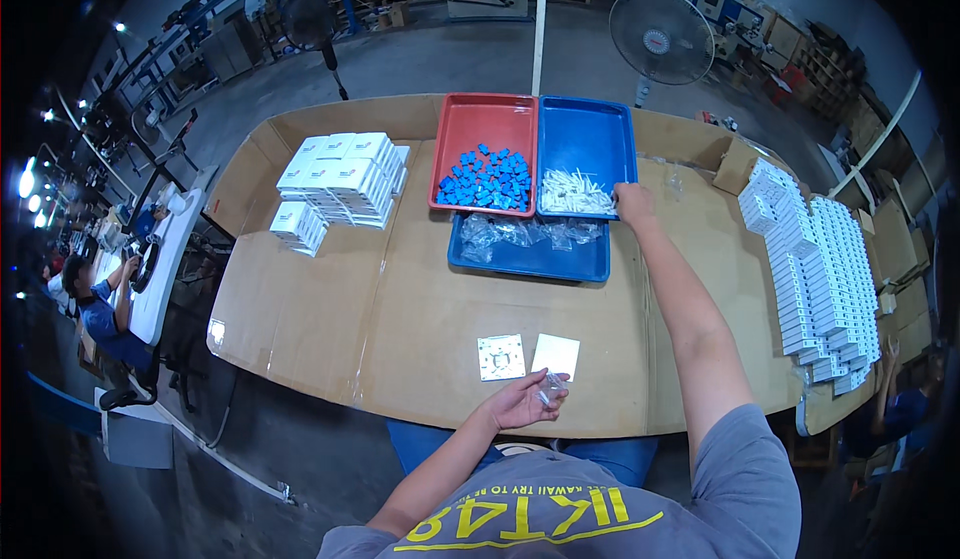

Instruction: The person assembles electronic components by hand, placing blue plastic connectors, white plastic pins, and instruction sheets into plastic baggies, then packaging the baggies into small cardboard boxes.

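My left hand (522, 403), near the table's front edge, holds a small clear plastic bag (551, 390) between its fingers. Just beyond it lie a white square plate with a cut-out pattern (500, 358) and a plain white square plate (556, 356), side by side. My right arm reaches far forward. The right hand (635, 203) is at the right wall of a blue tray (585, 139), beside a heap of small white sticks (575, 193). Its fingers are curled at the rim; what they grip, if anything, is hidden.
Left of the blue tray stands a red tray (484, 124) with blue pieces (487, 179). A lower blue tray (530, 263) holds clear bags (500, 234). White boxes (340, 179) are stacked left; many white pieces (815, 279) are stacked right. Cardboard walls (395, 114) edge the table.
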Demonstrator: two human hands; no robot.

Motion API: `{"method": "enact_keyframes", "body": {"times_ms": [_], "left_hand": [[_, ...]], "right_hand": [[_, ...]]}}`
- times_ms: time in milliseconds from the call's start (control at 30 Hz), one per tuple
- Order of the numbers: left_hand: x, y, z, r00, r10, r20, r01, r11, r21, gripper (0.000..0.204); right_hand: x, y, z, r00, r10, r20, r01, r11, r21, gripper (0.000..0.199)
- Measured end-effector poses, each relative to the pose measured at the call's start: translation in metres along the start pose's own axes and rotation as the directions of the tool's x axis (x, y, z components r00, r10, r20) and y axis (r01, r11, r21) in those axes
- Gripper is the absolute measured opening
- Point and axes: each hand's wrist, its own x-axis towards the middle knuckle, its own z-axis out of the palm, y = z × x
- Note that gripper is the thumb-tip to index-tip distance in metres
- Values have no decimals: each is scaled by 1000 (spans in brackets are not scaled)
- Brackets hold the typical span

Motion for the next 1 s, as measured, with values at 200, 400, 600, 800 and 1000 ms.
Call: {"method": "enact_keyframes", "body": {"times_ms": [200, 400, 600, 800, 1000], "left_hand": [[2, 1, -1, 1000, -3, 4, 3, 1000, 18, 52], [3, -1, 1, 1000, -10, -16, 11, 999, 44, 56], [-7, -9, 1, 998, 38, -44, -36, 999, 40, 56], [1, -8, -15, 998, 68, 12, -69, 996, 61, 59], [-1, -3, -3, 994, 104, -15, -102, 986, 129, 58]], "right_hand": [[-2, 3, -19, 999, 4, 46, -17, 958, 287, 13], [-10, 8, -78, 982, 177, 72, -142, 422, 895, 20], [-80, -26, -149, 980, 37, 194, -179, -250, 952, 21], [-205, -57, -97, 963, 41, 266, -269, 167, 949, 15], [-313, -105, -72, 888, -78, 453, -447, 91, 890, 14]]}}
